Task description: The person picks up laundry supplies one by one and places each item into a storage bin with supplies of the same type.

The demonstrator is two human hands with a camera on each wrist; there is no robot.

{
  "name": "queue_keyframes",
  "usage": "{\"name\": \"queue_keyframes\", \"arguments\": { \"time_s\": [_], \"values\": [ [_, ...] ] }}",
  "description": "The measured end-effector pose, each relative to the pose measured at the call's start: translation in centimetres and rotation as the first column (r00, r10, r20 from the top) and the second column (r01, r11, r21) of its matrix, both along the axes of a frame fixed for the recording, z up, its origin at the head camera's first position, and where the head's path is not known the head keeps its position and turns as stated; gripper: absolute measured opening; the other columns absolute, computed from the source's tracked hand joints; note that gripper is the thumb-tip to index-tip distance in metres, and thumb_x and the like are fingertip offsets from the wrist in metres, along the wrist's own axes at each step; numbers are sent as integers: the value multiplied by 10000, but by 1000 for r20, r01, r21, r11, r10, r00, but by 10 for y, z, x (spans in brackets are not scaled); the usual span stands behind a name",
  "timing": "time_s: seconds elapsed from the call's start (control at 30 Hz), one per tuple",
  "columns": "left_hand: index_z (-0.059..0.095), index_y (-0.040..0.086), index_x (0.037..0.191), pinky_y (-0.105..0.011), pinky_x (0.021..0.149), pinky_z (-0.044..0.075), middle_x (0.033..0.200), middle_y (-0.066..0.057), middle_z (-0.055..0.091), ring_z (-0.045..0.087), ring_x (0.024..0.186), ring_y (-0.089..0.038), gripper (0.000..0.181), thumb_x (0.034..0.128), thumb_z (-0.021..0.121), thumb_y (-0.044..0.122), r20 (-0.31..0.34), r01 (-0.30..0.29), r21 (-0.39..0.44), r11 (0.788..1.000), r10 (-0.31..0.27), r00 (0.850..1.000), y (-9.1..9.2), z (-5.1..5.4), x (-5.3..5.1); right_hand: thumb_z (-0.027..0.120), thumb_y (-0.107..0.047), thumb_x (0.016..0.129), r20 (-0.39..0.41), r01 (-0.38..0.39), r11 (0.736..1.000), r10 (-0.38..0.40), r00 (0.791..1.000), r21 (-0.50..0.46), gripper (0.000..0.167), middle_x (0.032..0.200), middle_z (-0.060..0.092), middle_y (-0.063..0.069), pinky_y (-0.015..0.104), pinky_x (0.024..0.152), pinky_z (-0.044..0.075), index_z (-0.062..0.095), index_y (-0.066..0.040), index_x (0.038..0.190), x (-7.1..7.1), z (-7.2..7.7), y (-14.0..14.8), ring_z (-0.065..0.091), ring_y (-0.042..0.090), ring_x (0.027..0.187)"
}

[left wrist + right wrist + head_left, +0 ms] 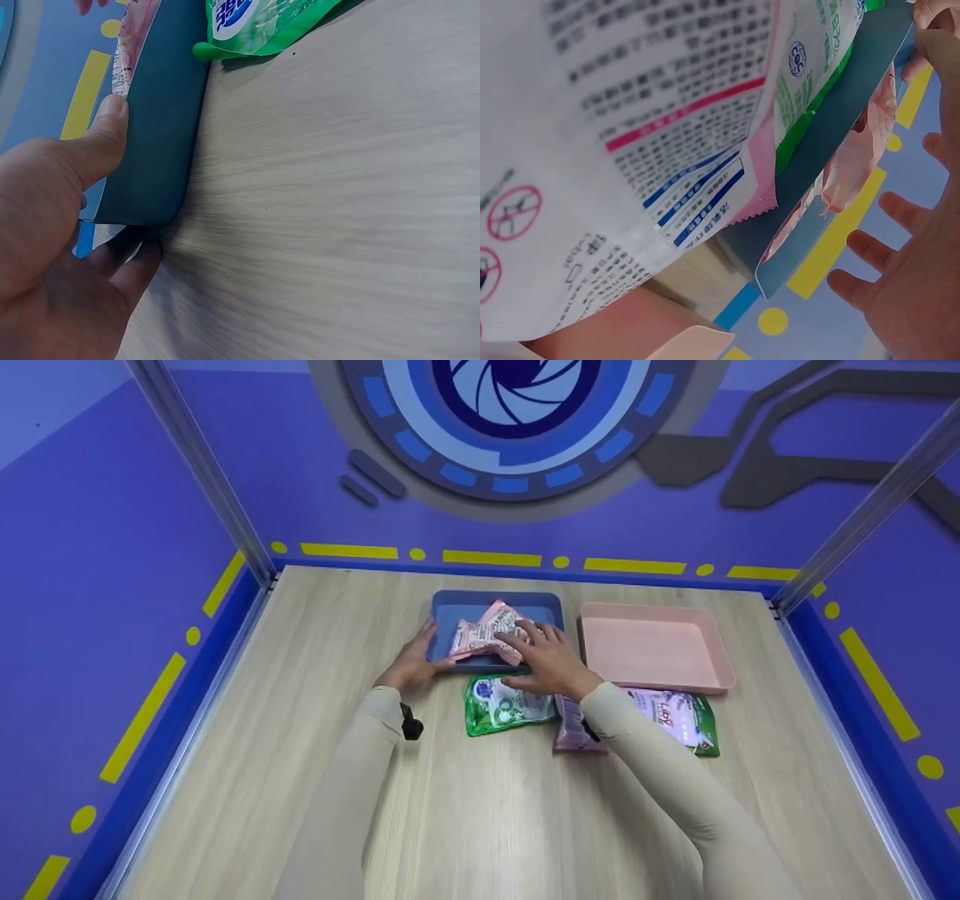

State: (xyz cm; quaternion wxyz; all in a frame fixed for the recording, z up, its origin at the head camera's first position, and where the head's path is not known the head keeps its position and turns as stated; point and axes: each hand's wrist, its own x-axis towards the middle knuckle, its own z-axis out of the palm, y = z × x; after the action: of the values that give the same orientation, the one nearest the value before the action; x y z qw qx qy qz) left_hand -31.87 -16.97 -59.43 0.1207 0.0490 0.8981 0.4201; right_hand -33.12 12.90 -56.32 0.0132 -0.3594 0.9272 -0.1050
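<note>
Pink packets [480, 639] lie in the blue tray [446, 615]. Just before it lies a green pack [495, 711]. The left hand [411, 661] clasps the tray's near-left corner, fingers half-bent; the right hand [553, 661] spreads its fingers over it (gripping nothing). Right of it: a pink tray [652, 645].

The place looks like a booth-style workspace, printed purple panels [277, 480] and metal posts [206, 472] bordering a wood-grain tabletop [480, 810].
</note>
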Motion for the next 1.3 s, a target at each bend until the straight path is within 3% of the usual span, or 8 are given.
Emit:
{"name": "queue_keyframes", "arguments": {
  "time_s": [0.23,0.6,0.97,1.3],
  "values": [
    [139,36,1644,-436,1273,127,1731,-89,-3,48,1580,-293,881,1001,690,279,-11,27,-3,1000,-27,1000,-2,-1,1,671,-641,895,-9,3,1000,-3,1000,15,842,1652,296,165,705,1173,219,351,-331,1610,5,-2,4,324,460,1443],
    [128,86,1657,-449,1274,114,1735,-58,-5,43,1581,-283,895,999,686,322,13,0,-12,1000,0,1000,-1,0,-1,668,-650,898,-37,-12,1000,12,999,-7,843,1631,331,173,705,1151,269,357,-323,1611,12,-4,11,346,469,1430],
    [132,75,1654,-445,1274,117,1733,-66,-13,45,1580,-285,893,996,694,296,-10,16,-6,1000,-16,1000,-1,0,0,690,-634,891,-54,0,999,-2,999,-38,845,1627,340,183,704,1115,334,382,-296,1601,18,-6,20,374,496,1402],
    [127,100,1659,-468,1273,110,1736,-37,-18,25,1583,-274,890,999,690,299,23,0,10,1000,0,1000,-1,0,-1,694,-638,886,-46,28,999,-29,999,-25,858,1645,313,167,697,1167,244,363,-310,1607,21,-9,26,344,456,1432]
  ]
}}
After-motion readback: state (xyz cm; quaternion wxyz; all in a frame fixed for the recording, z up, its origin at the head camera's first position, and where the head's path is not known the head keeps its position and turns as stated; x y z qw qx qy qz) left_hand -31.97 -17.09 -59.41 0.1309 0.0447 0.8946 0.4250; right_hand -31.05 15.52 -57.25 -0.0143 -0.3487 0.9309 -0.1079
